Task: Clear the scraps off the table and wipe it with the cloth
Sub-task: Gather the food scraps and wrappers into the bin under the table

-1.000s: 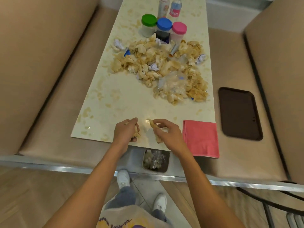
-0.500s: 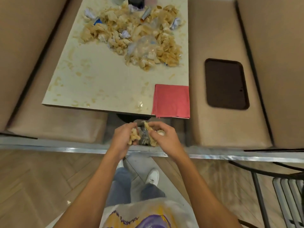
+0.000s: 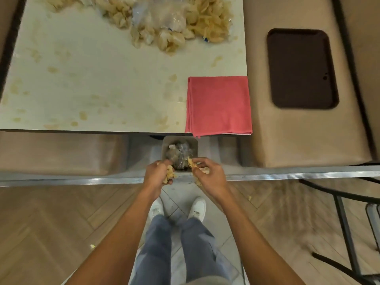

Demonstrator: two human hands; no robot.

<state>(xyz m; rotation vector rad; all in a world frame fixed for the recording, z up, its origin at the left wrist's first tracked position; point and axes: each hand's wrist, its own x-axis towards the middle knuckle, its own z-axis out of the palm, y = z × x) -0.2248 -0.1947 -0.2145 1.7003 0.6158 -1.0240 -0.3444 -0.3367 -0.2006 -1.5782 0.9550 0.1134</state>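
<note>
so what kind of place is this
Likely a fast-food or canteen booth: a long table between two padded bench seats, a brown serving tray on one seat, and a small bin at the table's end.

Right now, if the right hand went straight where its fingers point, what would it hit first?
Probably the bin: the right hand, gripping scraps, points at its opening, though depth is unclear.

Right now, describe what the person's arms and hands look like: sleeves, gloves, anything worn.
The left hand and right hand are bare: no gloves, rings, watch or bracelet can be seen. No sleeve shows on either arm up to the frame's lower edge.
</note>
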